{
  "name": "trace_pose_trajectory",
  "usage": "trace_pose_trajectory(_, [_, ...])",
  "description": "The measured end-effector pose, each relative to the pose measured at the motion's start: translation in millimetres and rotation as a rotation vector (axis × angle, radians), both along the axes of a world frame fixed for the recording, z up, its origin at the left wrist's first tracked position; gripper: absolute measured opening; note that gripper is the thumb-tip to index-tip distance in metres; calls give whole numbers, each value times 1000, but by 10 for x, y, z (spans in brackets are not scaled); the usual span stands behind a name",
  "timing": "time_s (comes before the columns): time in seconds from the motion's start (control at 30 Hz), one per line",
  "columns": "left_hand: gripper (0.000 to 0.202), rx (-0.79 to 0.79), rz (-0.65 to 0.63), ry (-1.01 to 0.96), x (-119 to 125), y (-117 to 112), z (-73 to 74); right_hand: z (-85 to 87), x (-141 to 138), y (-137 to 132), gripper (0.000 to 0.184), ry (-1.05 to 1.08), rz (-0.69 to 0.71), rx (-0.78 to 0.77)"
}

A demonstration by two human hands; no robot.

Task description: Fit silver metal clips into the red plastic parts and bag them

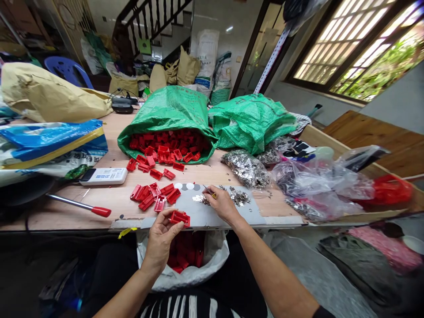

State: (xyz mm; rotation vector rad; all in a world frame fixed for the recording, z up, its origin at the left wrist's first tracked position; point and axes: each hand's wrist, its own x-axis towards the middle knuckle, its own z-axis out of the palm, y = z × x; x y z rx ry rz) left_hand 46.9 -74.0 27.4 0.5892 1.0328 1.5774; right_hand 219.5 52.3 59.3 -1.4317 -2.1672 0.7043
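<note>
My left hand point(160, 236) is closed on a red plastic housing point(179, 218), an open box-like piece held over the table's front edge. My right hand point(222, 204) pinches a slim pointed tool point(208, 191) with a yellowish part, its tip aimed up and left. Below that hand lies a grey board point(255, 215) with small shiny metal pieces point(239, 197) in loose heaps. Several more red housings point(146, 201) lie in a cluster left of the board. Beneath the table edge, a white sack point(215, 260) holds more red pieces.
A green sack point(172, 104) spills red housings onto the table point(114, 194). Another green sack point(251, 121) sits beside it. Clear bags of metal pieces point(247, 168) lie to the right. At left are a white box point(107, 176) and a red-tipped lever point(101, 211).
</note>
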Motion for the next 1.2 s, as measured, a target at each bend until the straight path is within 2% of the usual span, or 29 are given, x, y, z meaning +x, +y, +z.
trace_pose_trajectory(0.1, [42, -36, 16, -113, 0, 33, 68, 20, 16, -113, 20, 228, 71, -77])
trace_pose_trajectory(0.23, [47, -39, 6, -138, 7, 56, 125, 95, -7, -340, 18, 328, 166, -139])
trace_pose_trajectory(0.4, [52, -21, -41, -91, 40, 68, 150, 184, -70, -566, 8, 244, 298, -31])
trace_pose_trajectory(0.6, [51, -36, -65, -11, 55, 64, 174, 144, -75, -655, 18, 90, 426, 165])
trace_pose_trajectory(0.8, [45, -89, -103, -69, 68, 59, 204, 160, -20, -711, 25, -65, 524, 197])
trace_pose_trajectory(1.1, [43, -135, -269, -182, 23, 5, 201, 74, 27, -772, 18, 138, 554, 136])
trace_pose_trajectory(1.2, [43, -139, -296, -185, 16, -11, 205, 58, 27, -777, 15, 261, 521, 83])
